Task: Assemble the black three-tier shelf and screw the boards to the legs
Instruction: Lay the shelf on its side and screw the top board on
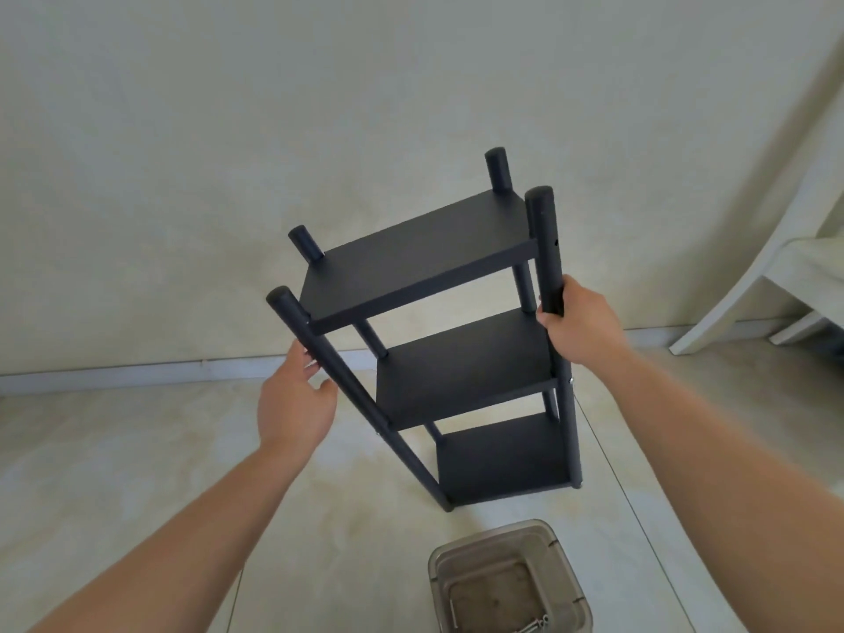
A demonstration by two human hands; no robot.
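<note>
— Where's the shelf?

— I see the black shelf [450, 349] standing on the floor [137, 450], three boards fitted, between both grips. My right hand [577, 324] is clenched around the near right leg [548, 258].

— And the left?

— My left hand [294, 402] is released, fingers just touching the near left leg [347, 395]. A clear box [507, 582] sits below, nearer me.

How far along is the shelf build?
Done: all three boards sit between four legs and the shelf stands upright on the floor. In hand: right hand grips the near right leg; left hand is open by the near left leg. Left: unclear; loose screws remain in the plastic tub.
</note>
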